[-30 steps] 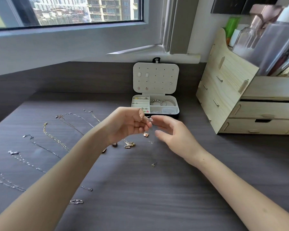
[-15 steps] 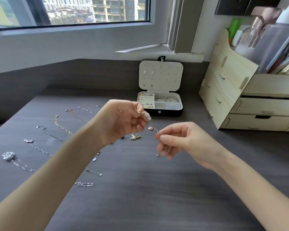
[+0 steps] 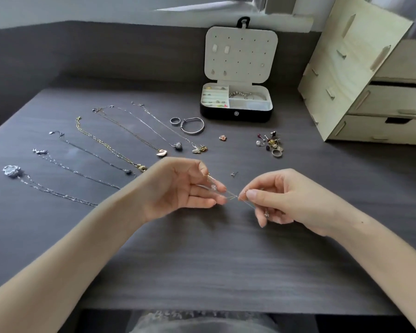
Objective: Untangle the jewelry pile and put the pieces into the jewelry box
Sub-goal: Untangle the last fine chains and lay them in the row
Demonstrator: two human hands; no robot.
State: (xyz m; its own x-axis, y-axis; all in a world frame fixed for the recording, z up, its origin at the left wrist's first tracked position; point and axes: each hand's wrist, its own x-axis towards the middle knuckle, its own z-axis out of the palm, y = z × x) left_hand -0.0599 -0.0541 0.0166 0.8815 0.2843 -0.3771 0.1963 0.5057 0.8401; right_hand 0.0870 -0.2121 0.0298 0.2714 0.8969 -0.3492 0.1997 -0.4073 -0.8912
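Note:
A thin silver chain [image 3: 231, 196] stretches between my two hands above the dark desk. My left hand [image 3: 178, 188] pinches one end, with a small clear bead by its fingertips. My right hand [image 3: 281, 198] pinches the other end, and a small charm hangs under its fingers. The jewelry box [image 3: 236, 109] stands open at the back, black outside and white inside, with rings and a bracelet in its compartments. A small pile of earrings and rings [image 3: 271, 144] lies in front of the box to the right.
Several necklaces [image 3: 120, 140] lie stretched out in rows on the left of the desk [image 3: 202, 260]. A bangle [image 3: 192, 126], a ring [image 3: 175, 121] and a small stud [image 3: 234, 174] lie loose nearby. A wooden drawer organiser [image 3: 370, 92] stands at the right.
The camera has tilted down, so the desk's front edge shows. Both hands have come nearer and lower, and the chain is now drawn out between them.

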